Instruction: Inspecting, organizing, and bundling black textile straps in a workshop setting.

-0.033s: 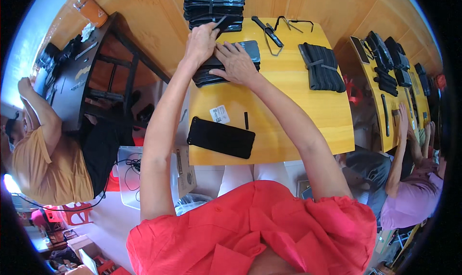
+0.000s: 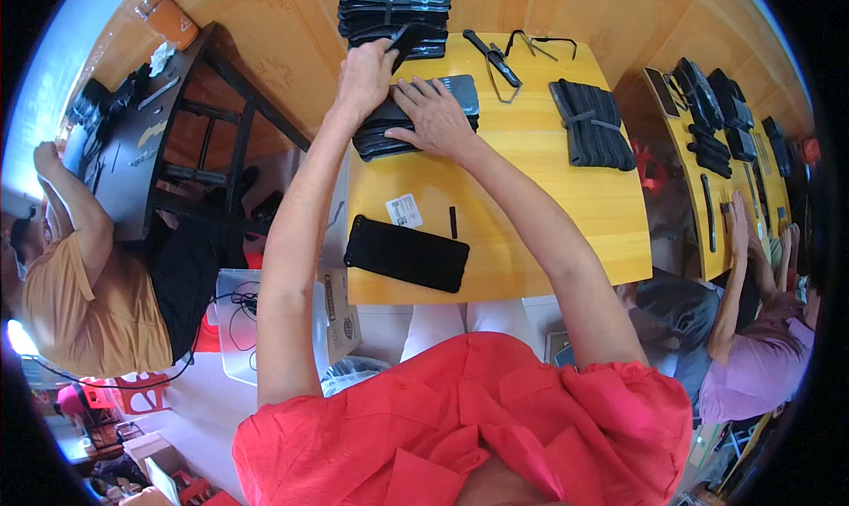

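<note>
Nothing has shifted since the earlier frame: both hands sit where they were, on the same low pile at the far side of the yellow table.

At the far left a person in an orange shirt sits by a dark desk. On the near left part of the table lie a flat black slab, a small white label and a short black strip. The left hand is closed around a black piece, pinching it and lifting its end off the tall stack of dark trays at the far edge. The right hand lies flat and open, fingers spread, pressing down on the low pile of dark trays (it grips nothing). Right of that lie a pair of scissors and a banded bundle of black pieces. Farther right, a second yellow table carries more black pieces, with a person in a purple shirt beside it.
</note>
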Tool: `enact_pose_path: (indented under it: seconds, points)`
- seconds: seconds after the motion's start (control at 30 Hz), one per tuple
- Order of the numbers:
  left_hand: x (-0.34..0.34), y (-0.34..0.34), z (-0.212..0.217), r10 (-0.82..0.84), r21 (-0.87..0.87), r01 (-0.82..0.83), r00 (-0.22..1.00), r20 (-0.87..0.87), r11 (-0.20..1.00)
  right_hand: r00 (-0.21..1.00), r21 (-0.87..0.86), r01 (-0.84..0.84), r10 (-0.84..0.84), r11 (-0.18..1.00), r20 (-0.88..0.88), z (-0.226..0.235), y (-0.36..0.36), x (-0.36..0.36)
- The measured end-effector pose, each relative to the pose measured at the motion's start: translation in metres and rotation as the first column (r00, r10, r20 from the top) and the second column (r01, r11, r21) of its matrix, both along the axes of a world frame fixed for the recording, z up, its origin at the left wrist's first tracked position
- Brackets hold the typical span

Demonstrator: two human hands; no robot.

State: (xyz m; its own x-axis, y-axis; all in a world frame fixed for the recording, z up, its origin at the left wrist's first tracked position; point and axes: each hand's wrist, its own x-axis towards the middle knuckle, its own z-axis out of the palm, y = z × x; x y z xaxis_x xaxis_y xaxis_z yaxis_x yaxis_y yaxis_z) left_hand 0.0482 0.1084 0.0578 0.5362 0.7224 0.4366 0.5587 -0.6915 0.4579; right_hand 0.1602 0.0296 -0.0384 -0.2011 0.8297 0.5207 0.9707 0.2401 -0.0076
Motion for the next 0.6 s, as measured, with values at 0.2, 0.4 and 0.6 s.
enact_pose_path:
  seconds: [0.2, 0.4, 0.6]
  points:
    - [-0.019, 0.017, 0.008, 0.204, -0.019, -0.203, 0.973, 0.107, 0.979, 1.000, -0.013, 0.023, -0.024, 1.000, -0.020, -0.002, -0.003, -0.002]
    - [-0.030, 0.013, 0.002, 0.373, -0.223, -0.313, 0.872, 0.316, 0.923, 0.998, -0.006, 0.006, -0.007, 1.000, -0.064, -0.002, -0.005, -0.002]
    - [-0.072, 0.051, 0.053, 0.542, 0.068, -0.614, 0.739, 0.401, 0.786, 0.996, 0.009, -0.012, 0.012, 1.000, -0.088, -0.001, -0.012, -0.004]
